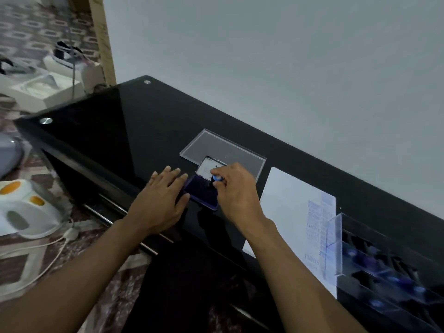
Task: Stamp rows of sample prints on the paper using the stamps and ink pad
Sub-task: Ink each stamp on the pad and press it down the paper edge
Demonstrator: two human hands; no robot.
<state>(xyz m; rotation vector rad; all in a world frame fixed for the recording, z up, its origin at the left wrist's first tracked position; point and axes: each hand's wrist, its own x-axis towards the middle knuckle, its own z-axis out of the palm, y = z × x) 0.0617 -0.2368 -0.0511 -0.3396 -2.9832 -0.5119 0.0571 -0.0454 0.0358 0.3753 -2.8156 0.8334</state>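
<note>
A purple ink pad (200,192) lies open on the black glass table (125,131), its lid (208,167) raised behind it. My right hand (236,191) pinches a small stamp with a blue top (217,178) and holds it down on the pad. My left hand (161,200) lies flat with straight fingers on the table, its fingertips touching the pad's left edge. To the right lies the white paper (288,212), with rows of blue prints (317,227) along its right side.
A clear plastic lid (216,144) lies flat behind the ink pad. A clear compartment box (394,267) with several blue-topped stamps stands at the right, over the paper's edge. A white kettle (26,212) and cable sit on the floor at left. A grey wall runs behind the table.
</note>
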